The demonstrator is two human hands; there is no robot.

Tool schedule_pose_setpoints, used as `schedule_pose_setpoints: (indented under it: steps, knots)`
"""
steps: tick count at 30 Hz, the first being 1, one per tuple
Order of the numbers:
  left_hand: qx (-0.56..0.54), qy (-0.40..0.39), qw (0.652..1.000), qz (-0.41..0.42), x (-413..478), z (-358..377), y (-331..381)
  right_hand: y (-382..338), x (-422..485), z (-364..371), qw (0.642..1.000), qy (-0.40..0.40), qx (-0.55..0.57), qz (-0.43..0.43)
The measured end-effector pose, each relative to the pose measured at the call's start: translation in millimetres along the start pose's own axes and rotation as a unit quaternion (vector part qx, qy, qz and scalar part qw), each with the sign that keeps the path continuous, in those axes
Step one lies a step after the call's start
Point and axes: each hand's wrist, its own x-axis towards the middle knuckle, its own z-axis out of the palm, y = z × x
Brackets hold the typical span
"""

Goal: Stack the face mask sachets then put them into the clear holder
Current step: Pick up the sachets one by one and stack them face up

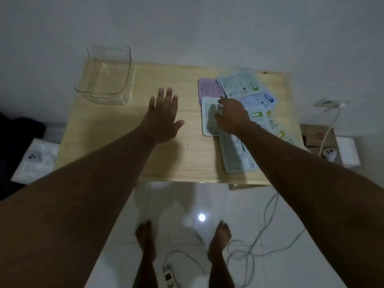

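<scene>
Several face mask sachets lie spread over the right side of the wooden table [116, 129]: a pink one [208, 89], a white and green one [239, 84], a bluish one [258, 100], a white one [208, 117] and a long white one [234, 154] near the front edge. My right hand [231, 115] rests on the white sachet, fingers curled on its surface. My left hand [164, 115] lies flat and empty on the table's middle, fingers spread. The clear holder [105, 80] stands empty at the table's far left corner.
A white wall runs behind the table. A wall socket [328, 102] with a white cable [330, 129] is on the right. On the tiled floor lie more cables [259, 235] and a power strip [169, 276], beside my bare feet. A white box [36, 159] sits at the left.
</scene>
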Motion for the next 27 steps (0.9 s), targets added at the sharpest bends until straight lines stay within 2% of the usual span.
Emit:
schedule_pose_setpoints:
  steps: [4,10,15,22,27]
  knots:
    - [-0.002,-0.024,1.0,-0.001,18,21,-9,-5,20,12,0.997,-0.03,-0.043,0.054]
    - [-0.017,-0.032,0.999,-0.034,48,30,-31,6,55,8,0.988,-0.07,-0.036,0.132]
    - [-0.038,-0.053,0.997,-0.049,54,46,-42,10,68,3,0.989,-0.102,-0.004,0.108]
    - [-0.052,-0.036,0.997,-0.034,53,63,-44,21,80,-10,0.986,-0.076,-0.144,0.046]
    - [-0.07,-0.028,0.997,-0.027,54,63,-48,21,77,-16,0.998,-0.06,0.003,0.013]
